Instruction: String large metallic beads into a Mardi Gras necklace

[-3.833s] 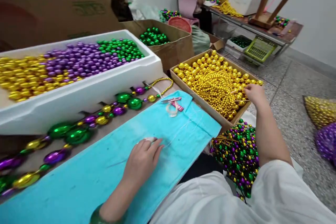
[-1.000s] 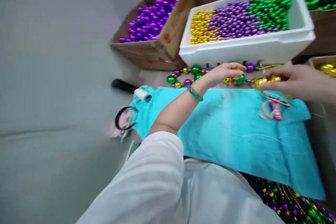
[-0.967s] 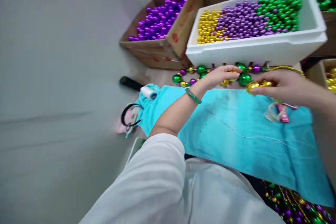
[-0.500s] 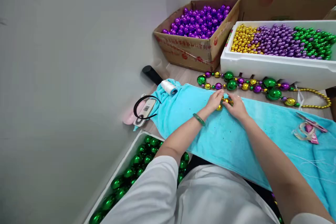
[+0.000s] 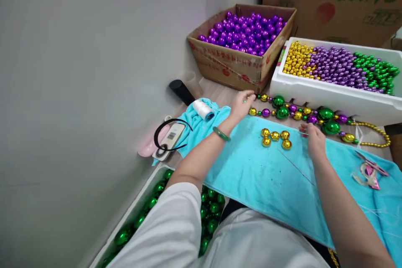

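Note:
My left hand, with a green bangle on its wrist, is closed over the left end of a bead necklace of green, gold and purple beads. It hides the end bead, save for a speck of green between the fingers. My right hand is pinched at the towel's far side, a thin pale thread at its fingertips. Between the hands, several gold beads lie grouped on the turquoise towel. A thin straight strand stretches below them towards my right forearm.
Behind stand a carton of purple balls and a white foam box of small beads. Scissors lie right; a thread spool and black headband lie left. A box of green balls is beside my left arm.
Both hands have left the gold beads, which now lie uncovered on the towel. My left hand has gone up and left to the necklace's end; my right hand has moved right.

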`<state>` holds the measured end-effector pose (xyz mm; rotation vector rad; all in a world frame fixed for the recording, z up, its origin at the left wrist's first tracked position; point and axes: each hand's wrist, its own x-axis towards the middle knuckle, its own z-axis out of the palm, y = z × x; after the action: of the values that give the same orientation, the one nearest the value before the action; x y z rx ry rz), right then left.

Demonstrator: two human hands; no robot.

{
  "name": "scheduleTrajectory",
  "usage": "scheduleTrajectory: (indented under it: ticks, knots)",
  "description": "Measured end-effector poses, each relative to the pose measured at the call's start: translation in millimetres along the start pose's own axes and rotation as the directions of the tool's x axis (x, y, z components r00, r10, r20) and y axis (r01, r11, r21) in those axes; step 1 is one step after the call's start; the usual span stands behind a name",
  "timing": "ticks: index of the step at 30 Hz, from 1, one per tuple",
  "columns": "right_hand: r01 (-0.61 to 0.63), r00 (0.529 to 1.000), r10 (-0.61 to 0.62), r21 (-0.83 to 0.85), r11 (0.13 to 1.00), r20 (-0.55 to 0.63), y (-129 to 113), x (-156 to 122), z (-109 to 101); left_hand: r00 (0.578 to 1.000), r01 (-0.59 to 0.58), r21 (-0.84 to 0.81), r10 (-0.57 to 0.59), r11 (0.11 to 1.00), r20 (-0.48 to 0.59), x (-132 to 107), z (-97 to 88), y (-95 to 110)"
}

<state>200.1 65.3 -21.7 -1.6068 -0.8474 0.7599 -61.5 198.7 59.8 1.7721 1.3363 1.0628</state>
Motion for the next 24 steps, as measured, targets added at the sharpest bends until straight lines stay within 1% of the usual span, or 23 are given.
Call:
scheduleTrajectory:
  ticks: [2,3,6,8,10,11,13,16,18,20,21,23,24]
  knots:
    - [-0.009,0.998,0.008,-0.019,1.000,-0.058,6.1,-0.9,-8.3,0.986,-0.103,0.062,0.111,0.993,-0.128,25.5,-24.1,9.6]
    - [-0.007,0.997,0.004,-0.044,0.999,-0.072,10.2,-1.9,-11.2,0.974,-0.138,0.084,0.150,0.987,-0.169,39.0,-34.0,13.9]
    - [0.006,0.998,-0.015,-0.133,0.991,-0.063,23.1,-6.7,-14.9,0.967,-0.147,0.162,0.177,0.976,-0.183,79.9,-54.0,26.5]
    - [0.025,0.997,-0.038,-0.198,0.980,-0.064,29.3,-10.2,-14.7,0.965,-0.165,0.224,0.204,0.961,-0.166,105.9,-61.0,35.1]
    - [0.084,0.994,-0.102,-0.305,0.949,-0.045,32.2,-13.0,-13.7,0.962,-0.194,0.270,0.237,0.943,-0.135,131.2,-64.1,43.2]
    - [0.117,0.990,-0.136,-0.354,0.928,-0.028,32.5,-13.8,-13.2,0.960,-0.202,0.293,0.248,0.935,-0.130,143.8,-64.1,46.8]
    - [0.168,0.983,-0.181,-0.413,0.895,0.008,31.7,-14.7,-12.6,0.969,-0.167,0.353,0.220,0.920,-0.115,168.5,-61.0,52.9]
    - [0.193,0.980,-0.195,-0.414,0.889,0.038,28.1,-15.6,-13.4,0.990,-0.075,0.450,0.121,0.890,-0.075,200.1,-49.1,58.7]
    - [0.232,0.972,-0.221,-0.419,0.878,0.077,24.0,-17.8,-15.1,0.997,-0.050,0.484,0.075,0.874,-0.033,214.9,-38.7,58.8]
    - [0.324,0.946,-0.271,-0.450,0.832,0.179,18.0,-22.1,-17.0,0.999,-0.045,0.506,0.054,0.861,-0.003,226.1,-29.6,53.6]
    - [0.376,0.925,-0.288,-0.481,0.792,0.248,14.3,-25.0,-17.8,0.999,-0.037,0.522,0.037,0.852,0.010,231.5,-26.2,48.4]
    - [0.451,0.885,-0.269,-0.558,0.697,0.379,6.6,-31.5,-18.6,0.999,-0.042,0.554,0.044,0.831,0.010,244.1,-22.7,31.8]
    - [0.463,0.876,-0.236,-0.593,0.659,0.421,3.0,-34.7,-18.6,0.998,-0.059,0.562,0.067,0.825,0.007,251.9,-22.7,20.8]
